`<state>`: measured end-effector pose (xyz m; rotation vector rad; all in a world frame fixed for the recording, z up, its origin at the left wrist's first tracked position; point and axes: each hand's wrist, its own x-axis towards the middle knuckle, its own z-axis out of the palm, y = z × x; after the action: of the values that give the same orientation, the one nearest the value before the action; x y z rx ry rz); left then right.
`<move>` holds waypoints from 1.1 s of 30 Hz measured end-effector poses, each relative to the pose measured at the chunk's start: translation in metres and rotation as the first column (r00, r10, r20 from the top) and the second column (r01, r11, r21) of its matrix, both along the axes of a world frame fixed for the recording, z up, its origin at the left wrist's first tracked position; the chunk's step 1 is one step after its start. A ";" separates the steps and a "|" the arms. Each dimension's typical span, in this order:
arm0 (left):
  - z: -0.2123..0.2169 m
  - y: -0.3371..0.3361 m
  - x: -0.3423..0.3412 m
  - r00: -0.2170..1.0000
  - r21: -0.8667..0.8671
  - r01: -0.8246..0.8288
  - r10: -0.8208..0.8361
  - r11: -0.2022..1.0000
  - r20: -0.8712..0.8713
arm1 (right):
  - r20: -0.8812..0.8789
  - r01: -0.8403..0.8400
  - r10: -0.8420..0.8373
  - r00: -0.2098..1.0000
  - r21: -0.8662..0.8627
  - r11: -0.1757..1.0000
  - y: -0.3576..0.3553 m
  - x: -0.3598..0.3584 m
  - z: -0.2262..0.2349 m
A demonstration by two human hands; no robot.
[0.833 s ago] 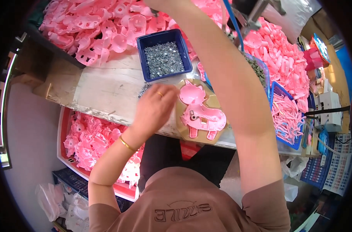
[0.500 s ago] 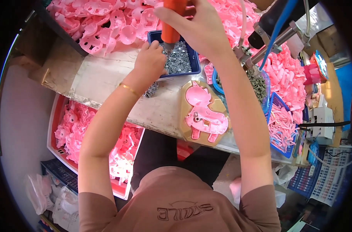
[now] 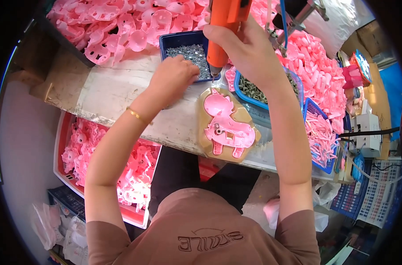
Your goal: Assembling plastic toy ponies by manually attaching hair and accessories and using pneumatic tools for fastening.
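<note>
Head view: right hand [image 3: 249, 55] grips orange driver [image 3: 222, 37], bit [image 3: 215, 76] down at near-right corner of blue tray [image 3: 179, 40]. Left hand [image 3: 173, 79] curled over its near edge; can't tell if it's pinching anything. Pink shell [image 3: 238, 131] lies in tan fixture [image 3: 204, 140] on counter [image 3: 117, 90]. Keep driver upright, left hand clear of bit.

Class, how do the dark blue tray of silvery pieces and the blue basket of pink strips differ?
The tray is navy; the basket is brighter blue. The tray holds silvery pieces; the basket holds slim, mostly pink strips. The tray is by the left hand; the basket, right of the right forearm. Both are open-topped.
</note>
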<state>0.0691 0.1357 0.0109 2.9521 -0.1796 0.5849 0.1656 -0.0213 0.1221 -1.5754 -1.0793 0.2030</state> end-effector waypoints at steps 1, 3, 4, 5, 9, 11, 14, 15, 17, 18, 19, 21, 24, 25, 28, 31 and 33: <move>0.004 -0.011 -0.006 0.996 -0.119 0.078 -0.071 0.990 0.061 | -0.006 0.010 -0.010 1.000 -0.001 1.000 -0.004 -0.002 -0.001; 0.009 -0.030 -0.018 0.986 -0.161 0.148 -0.133 0.976 0.104 | -0.298 -0.163 0.161 0.941 0.018 0.986 -0.008 -0.013 0.003; 0.009 -0.038 -0.022 0.971 -0.197 0.212 -0.184 0.957 0.151 | -0.280 -0.141 0.155 0.947 0.069 0.988 -0.011 -0.017 -0.001; 0.008 -0.046 -0.025 0.970 -0.202 0.219 -0.192 0.955 0.148 | -0.284 -0.133 0.146 0.948 0.066 0.989 -0.015 -0.019 -0.003; 0.007 -0.063 -0.033 0.947 -0.337 0.309 -0.258 0.889 0.189 | -0.295 -0.120 0.185 0.937 0.226 0.967 -0.023 -0.030 -0.009; 0.008 -0.068 -0.036 0.962 -0.410 0.269 -0.222 0.872 0.158 | -0.308 -0.089 0.161 0.938 0.235 0.968 -0.026 -0.036 -0.006; 0.007 -0.076 -0.038 0.960 -0.465 0.275 -0.219 0.841 0.172 | -0.319 -0.038 0.116 0.941 0.240 0.970 -0.030 -0.039 -0.009; 0.007 -0.080 -0.040 0.960 -0.465 0.278 -0.224 0.840 0.170 | -0.321 -0.033 0.111 0.941 0.240 0.970 -0.032 -0.040 -0.009; 0.005 -0.087 -0.043 0.958 -0.637 0.287 -0.225 0.715 0.179 | -0.393 -0.017 0.120 0.912 0.255 0.967 -0.036 -0.043 -0.007; 0.004 -0.089 -0.045 0.957 -0.640 0.288 -0.229 0.713 0.176 | -0.397 -0.011 0.115 0.911 0.253 0.967 -0.039 -0.043 -0.005; 0.004 -0.091 -0.047 0.961 -0.654 0.271 -0.237 0.706 0.142 | -0.449 -0.057 0.142 0.882 0.196 0.979 -0.045 -0.043 -0.004; 0.004 -0.096 -0.051 0.964 -0.673 0.250 -0.246 0.696 0.104 | -0.506 -0.105 0.160 0.848 0.135 0.985 -0.054 -0.046 -0.005; 0.010 -0.106 -0.055 0.977 -0.519 0.213 -0.175 0.828 0.120 | -0.431 -0.002 0.087 0.898 0.193 0.981 -0.074 -0.048 -0.019; 0.007 -0.107 -0.056 0.977 -0.525 0.213 -0.176 0.824 0.121 | -0.433 -0.001 0.083 0.898 0.186 0.983 -0.080 -0.046 -0.026; -0.005 -0.115 -0.059 0.958 -0.406 0.287 -0.261 0.868 0.119 | -0.266 0.082 -0.032 0.964 0.179 0.980 -0.095 -0.043 -0.040; -0.009 -0.122 -0.060 0.956 -0.310 0.294 -0.278 0.904 0.094 | -0.376 0.104 -0.042 0.926 0.146 0.984 -0.097 -0.044 -0.046; -0.015 -0.123 -0.059 0.960 -0.268 0.280 -0.271 0.922 0.069 | -0.396 0.122 -0.052 0.917 0.155 0.980 -0.097 -0.044 -0.052</move>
<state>0.0101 0.0125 -0.0038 2.5876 -0.4679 0.5637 0.1211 -0.1182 0.0702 -1.3468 -0.6923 0.3365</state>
